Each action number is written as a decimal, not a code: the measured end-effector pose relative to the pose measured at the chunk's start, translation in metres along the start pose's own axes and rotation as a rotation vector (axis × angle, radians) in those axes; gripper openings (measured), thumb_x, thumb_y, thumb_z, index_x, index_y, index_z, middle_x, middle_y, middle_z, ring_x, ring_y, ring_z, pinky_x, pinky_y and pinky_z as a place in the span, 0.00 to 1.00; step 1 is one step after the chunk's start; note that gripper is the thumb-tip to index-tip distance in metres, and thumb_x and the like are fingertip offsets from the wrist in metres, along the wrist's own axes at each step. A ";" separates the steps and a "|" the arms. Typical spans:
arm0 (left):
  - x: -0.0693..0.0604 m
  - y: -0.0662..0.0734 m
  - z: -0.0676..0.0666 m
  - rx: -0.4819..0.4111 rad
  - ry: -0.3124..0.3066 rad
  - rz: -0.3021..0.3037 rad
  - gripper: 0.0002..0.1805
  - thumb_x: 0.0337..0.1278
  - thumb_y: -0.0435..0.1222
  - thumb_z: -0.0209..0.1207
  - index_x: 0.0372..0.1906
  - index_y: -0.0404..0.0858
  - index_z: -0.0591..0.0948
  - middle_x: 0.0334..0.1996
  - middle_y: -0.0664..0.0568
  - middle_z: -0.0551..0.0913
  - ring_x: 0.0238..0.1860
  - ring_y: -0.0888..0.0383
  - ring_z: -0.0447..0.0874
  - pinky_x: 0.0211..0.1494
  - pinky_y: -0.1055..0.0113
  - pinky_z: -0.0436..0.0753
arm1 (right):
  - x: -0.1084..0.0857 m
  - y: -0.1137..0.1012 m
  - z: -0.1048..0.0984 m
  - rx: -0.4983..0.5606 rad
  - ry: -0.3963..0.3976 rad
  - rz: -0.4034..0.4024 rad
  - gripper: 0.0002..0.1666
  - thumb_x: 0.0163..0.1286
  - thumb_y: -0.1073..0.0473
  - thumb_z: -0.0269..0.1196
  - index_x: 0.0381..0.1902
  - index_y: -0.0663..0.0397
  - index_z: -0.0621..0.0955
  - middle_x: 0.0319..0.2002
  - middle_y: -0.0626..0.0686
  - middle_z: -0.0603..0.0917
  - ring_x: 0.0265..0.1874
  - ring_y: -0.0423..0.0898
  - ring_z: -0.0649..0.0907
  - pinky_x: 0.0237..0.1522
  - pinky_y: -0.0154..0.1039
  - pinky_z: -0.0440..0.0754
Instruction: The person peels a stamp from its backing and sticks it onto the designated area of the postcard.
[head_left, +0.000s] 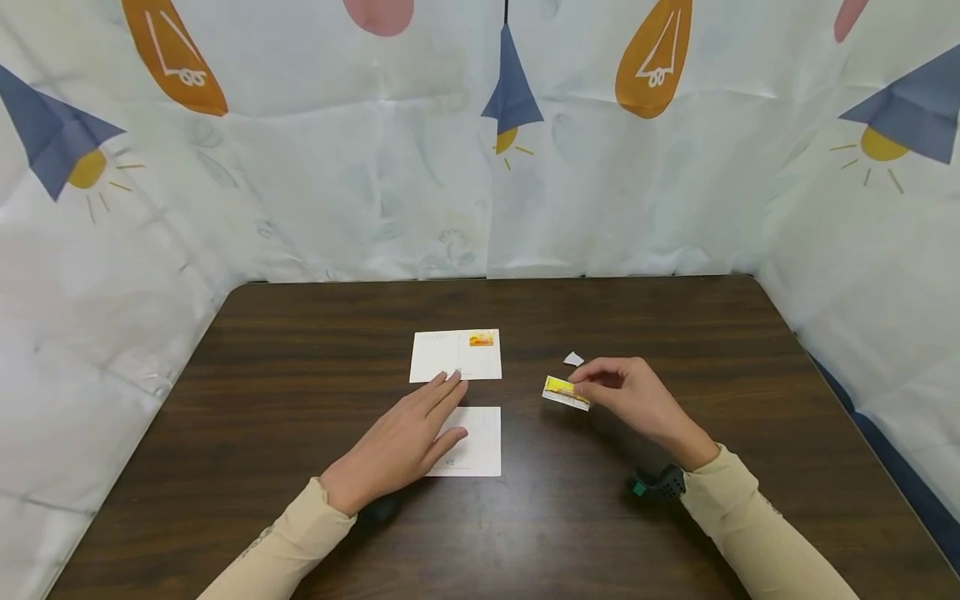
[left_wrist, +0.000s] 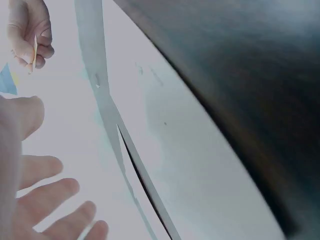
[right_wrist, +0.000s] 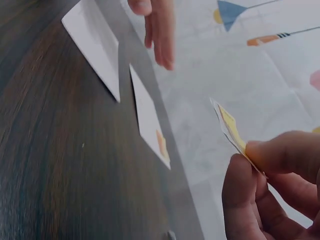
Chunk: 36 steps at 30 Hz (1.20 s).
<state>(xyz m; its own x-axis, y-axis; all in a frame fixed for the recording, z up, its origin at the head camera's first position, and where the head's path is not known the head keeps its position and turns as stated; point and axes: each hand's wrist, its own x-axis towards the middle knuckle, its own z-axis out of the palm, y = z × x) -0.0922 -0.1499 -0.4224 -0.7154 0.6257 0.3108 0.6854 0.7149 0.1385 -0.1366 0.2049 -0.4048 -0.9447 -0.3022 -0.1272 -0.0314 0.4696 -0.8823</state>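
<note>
My right hand pinches a small yellow and white stamp between thumb and fingers, held above the table to the right of two white postcards. In the right wrist view the stamp looks thin, with a white edge. My left hand has its fingers extended over the near postcard and hides that card's left part. In the right wrist view it appears raised above the cards. Behind lies the far postcard, with an orange and yellow stamp at its upper right.
A small white paper scrap lies on the dark wood table, just beyond my right fingertips. White curtains printed with lamps and bulbs enclose the back and sides.
</note>
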 end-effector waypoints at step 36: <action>0.069 0.031 0.018 -0.233 0.476 0.388 0.16 0.47 0.27 0.74 0.44 0.38 0.87 0.50 0.49 0.87 0.52 0.55 0.87 0.57 0.67 0.87 | -0.007 -0.015 0.014 0.201 -0.152 -0.011 0.11 0.69 0.57 0.70 0.45 0.56 0.89 0.38 0.48 0.91 0.34 0.45 0.87 0.43 0.46 0.88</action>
<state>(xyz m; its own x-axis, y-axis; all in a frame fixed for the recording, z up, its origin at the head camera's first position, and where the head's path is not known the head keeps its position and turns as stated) -0.1229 -0.0787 -0.4131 -0.3091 0.5794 0.7542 0.9312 0.3455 0.1161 -0.1249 0.1881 -0.3967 -0.8841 -0.4349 -0.1708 0.0386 0.2963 -0.9543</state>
